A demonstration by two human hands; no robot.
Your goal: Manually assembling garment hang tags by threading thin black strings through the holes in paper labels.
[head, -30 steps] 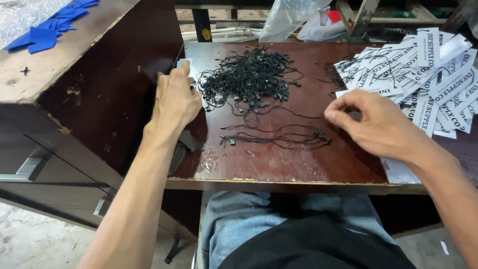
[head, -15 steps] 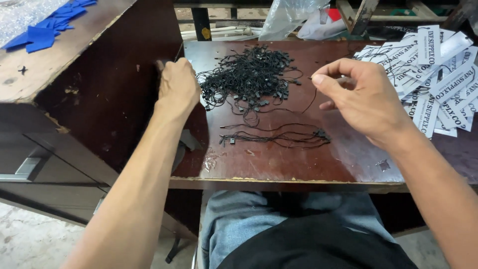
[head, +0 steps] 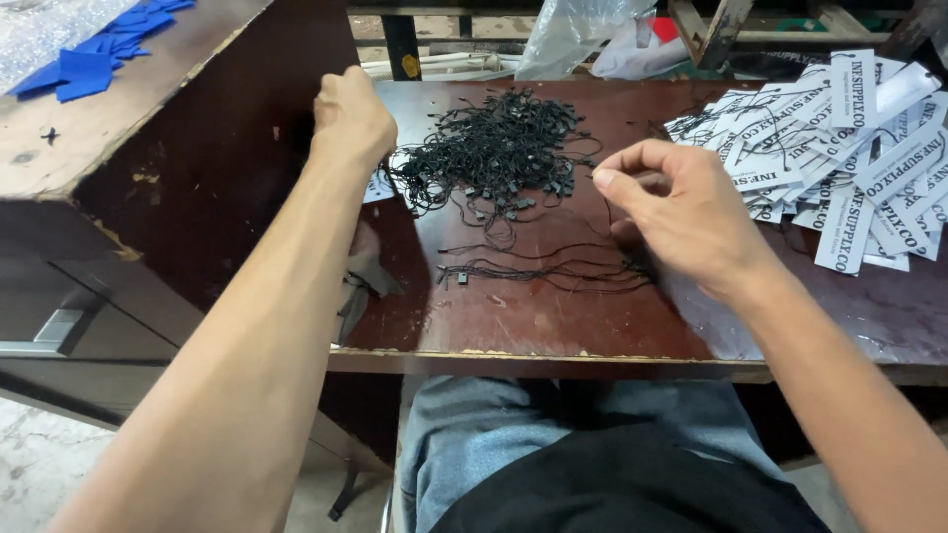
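Blue fabric pieces (head: 104, 44): upper left of the frame, scattered on top of a worn wooden cabinet (head: 148, 188).
Left hand (head: 352, 116): upper centre-left, curled into a loose fist at the table's left edge, beside the cabinet's dark side; whether it grips anything cannot be told.
Loose cord pile (head: 499, 153): black string loops with small plastic locks — heaped at top centre of the dark brown table (head: 513, 316), just right of the left hand.
Laid-out cords (head: 543, 271): a few strands stretched flat, centre of the frame, below the pile.
Right hand (head: 671, 212): centre-right, thumb and forefinger pinched on a thin black cord, other fingers curled, hovering over the laid-out strands.
White paper tags (head: 839, 148): upper right — an overlapping stack, some already strung.
Clear plastic bag (head: 583, 35): top edge, behind the table.
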